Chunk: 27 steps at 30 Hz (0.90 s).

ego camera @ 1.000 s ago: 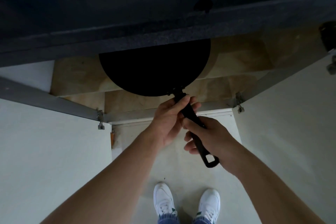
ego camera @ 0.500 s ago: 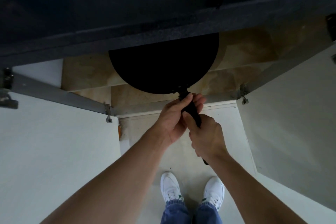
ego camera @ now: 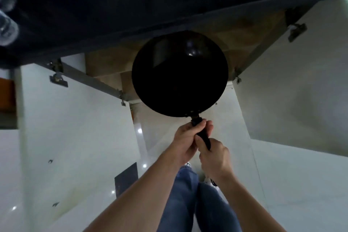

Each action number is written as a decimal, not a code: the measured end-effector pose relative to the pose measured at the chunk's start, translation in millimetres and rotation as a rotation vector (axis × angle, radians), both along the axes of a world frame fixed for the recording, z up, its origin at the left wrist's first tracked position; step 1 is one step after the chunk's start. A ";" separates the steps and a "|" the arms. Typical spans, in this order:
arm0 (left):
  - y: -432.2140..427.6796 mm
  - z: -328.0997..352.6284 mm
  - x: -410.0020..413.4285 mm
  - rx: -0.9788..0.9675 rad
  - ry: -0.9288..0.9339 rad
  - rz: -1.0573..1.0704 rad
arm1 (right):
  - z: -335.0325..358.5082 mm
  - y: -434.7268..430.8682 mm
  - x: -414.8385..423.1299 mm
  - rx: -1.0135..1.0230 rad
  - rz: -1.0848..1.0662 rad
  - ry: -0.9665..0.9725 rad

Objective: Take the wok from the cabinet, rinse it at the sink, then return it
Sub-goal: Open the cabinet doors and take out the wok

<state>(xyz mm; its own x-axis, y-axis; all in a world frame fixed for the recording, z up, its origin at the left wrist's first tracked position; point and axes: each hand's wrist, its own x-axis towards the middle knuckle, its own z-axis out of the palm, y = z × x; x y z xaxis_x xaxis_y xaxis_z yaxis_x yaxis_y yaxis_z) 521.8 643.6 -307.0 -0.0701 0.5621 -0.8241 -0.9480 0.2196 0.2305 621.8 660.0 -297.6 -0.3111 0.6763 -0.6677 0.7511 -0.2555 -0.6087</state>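
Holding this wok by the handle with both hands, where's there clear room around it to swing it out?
Open floor lies between the two swung-open cabinet doors, below the wok. It is tight above: the dark countertop edge overhangs the wok's far rim. Both the left hand and the right hand crowd the handle, with the legs directly beneath.

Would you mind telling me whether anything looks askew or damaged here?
Nothing stands out. Both hands, left hand and right hand, grip the wok by its handle in front of the open cabinet.
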 end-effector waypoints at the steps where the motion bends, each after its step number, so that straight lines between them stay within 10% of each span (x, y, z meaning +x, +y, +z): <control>1: -9.4 8.4 7.7 -0.011 -0.010 0.001 | 7.3 -10.9 7.9 -0.013 -0.012 -0.007; 20: -161.9 162.8 117.4 0.083 0.067 -0.274 | 160.6 -186.0 128.0 0.033 -0.199 -0.006; 27: -145.6 238.2 118.9 0.279 0.160 -0.438 | 241.2 -184.1 133.3 -0.009 -0.376 0.325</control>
<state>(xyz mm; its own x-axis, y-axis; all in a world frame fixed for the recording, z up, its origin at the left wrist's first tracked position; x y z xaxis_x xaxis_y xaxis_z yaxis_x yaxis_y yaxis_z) 640.7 498.0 -68.8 0.1078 0.7629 -0.6374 -0.7295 0.4963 0.4706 755.1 475.9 -56.4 -0.2400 0.7761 -0.5831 0.3774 -0.4789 -0.7926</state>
